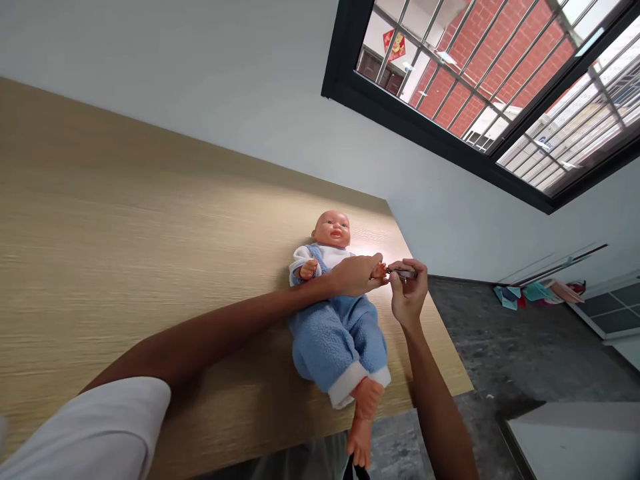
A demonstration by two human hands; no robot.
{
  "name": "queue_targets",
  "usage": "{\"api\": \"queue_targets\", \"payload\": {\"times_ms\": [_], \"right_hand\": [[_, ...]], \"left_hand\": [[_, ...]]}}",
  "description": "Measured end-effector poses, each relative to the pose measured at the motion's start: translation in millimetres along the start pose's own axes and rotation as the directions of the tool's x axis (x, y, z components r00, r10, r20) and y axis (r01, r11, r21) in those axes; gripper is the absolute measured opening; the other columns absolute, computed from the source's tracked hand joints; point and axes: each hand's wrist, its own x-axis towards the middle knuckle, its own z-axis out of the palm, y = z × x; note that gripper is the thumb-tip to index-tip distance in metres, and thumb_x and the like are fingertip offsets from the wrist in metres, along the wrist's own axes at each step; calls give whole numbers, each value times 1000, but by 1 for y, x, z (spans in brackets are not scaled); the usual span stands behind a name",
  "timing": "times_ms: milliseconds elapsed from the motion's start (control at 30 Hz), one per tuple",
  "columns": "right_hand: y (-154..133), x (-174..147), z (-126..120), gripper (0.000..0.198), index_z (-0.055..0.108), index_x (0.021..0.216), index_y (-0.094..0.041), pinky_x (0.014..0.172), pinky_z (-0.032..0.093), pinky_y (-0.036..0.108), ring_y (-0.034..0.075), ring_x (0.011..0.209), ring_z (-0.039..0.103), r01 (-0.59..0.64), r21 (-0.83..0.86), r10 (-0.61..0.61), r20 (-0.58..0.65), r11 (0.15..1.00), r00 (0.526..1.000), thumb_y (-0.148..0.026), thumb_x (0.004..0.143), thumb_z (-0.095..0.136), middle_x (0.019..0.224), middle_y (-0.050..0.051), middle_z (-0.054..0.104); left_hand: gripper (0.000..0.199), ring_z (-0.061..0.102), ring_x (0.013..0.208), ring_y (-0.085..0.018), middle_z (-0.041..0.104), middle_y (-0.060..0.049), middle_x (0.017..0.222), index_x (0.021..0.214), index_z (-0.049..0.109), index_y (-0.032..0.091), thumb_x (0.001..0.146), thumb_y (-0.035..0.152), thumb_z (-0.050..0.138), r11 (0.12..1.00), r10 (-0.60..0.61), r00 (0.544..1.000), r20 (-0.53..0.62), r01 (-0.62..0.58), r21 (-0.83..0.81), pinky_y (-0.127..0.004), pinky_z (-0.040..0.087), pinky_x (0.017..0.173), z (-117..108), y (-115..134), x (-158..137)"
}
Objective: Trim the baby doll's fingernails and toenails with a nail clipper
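While the doll [336, 313] lies face-up on the table [125, 253], the left hand [356, 275] grips its arm to steady the tiny fingers; the right hand [409, 288] pinches a clipper [401, 272] against them.

From my remote station I see a pale wood-grain counter [125, 220], white wall [210, 73], black-framed barred window [500, 73] showing brick, and grey mottled floor [495, 340].

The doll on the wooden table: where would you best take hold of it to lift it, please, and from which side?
Grip the doll around its padded blue torso, coming from above. It lies face-up on the table, legs overhanging the edge. The left hand holds its arm; the right hand pinches a small tool.
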Motion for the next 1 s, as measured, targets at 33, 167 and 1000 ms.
{"api": "queue_targets", "payload": {"times_ms": [33, 167, 1000], "right_hand": [[0, -2, 1, 32, 48, 114, -23, 77, 56, 30, 15, 90, 66, 16, -32, -16, 13, 999, 1000, -33, 89, 65, 95, 4, 66], [3, -8, 0, 35, 43, 119, -24, 77, 58, 32, 17, 94, 67, 41, -158, -31, 62, 987, 998, -32, 91, 62, 102, 7, 66], [-1, -11, 3, 20, 52, 112, -24, 74, 55, 34, 19, 88, 67, 250, -387, -219, 122, 888, 968, -25, 93, 57, 99, 6, 68]], "left_hand": [[24, 55, 68, -15, 60, -1, 82, 88, 43, 19, 91, 41, 53, 1000, 4, 1000, 7, -4, 20, -27, 30, 58, -1, 1, 0], [15, 57, 70, -17, 62, -2, 83, 90, 44, 19, 89, 32, 52, 997, 9, 1000, 29, -11, 76, -28, 30, 58, -3, 3, -2], [11, 59, 70, -17, 64, -3, 84, 95, 48, 19, 89, 27, 51, 996, 29, 999, 38, -31, 79, -27, 31, 58, -2, 1, 0]]}}
